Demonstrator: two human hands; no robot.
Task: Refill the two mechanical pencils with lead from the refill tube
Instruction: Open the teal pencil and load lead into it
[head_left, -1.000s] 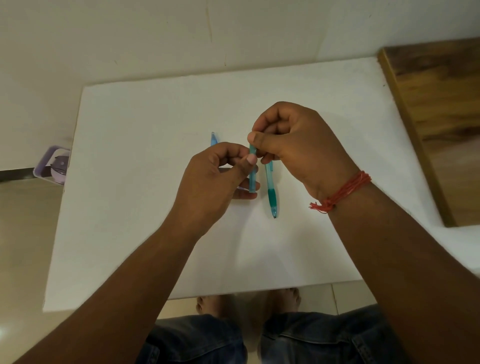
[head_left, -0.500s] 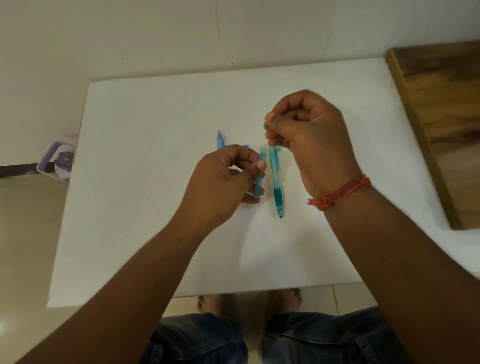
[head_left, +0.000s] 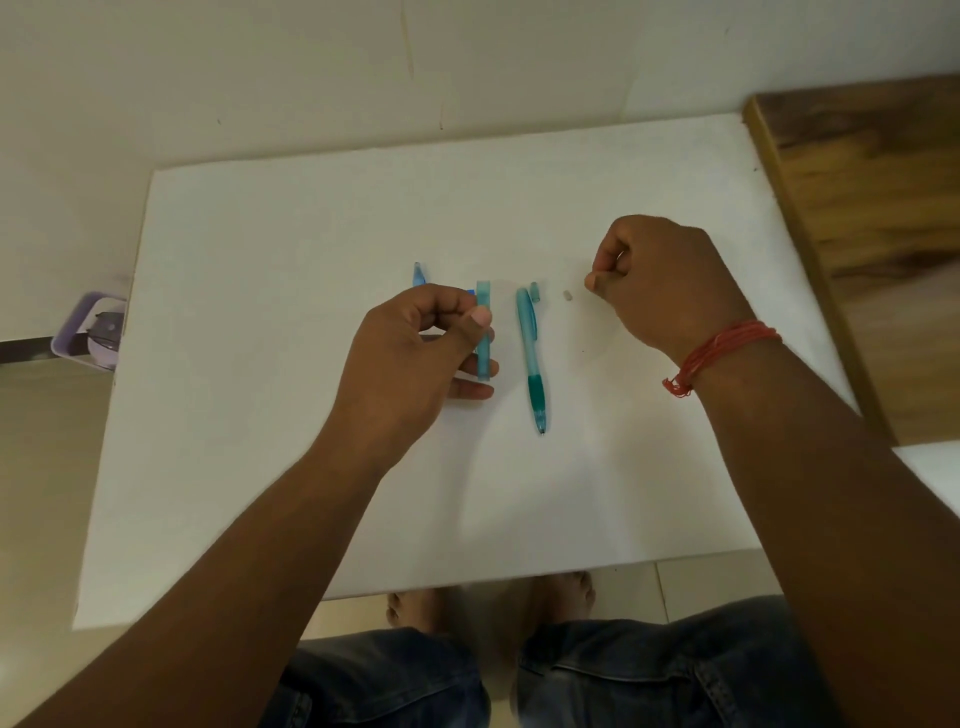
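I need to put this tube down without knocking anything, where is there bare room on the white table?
Bare patches: the near strip of the white table between the green pencil tip and the table's near edge; the far strip toward the wall; the left side. Crowded: the middle, where the left hand holds the tube, with the pencil, a small cap, a tiny piece and the right hand.

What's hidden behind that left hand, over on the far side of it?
Behind the left hand, a blue pencil pokes out with its pointed end showing; the hand covers the rest of it. The fingers pinch a teal refill tube.
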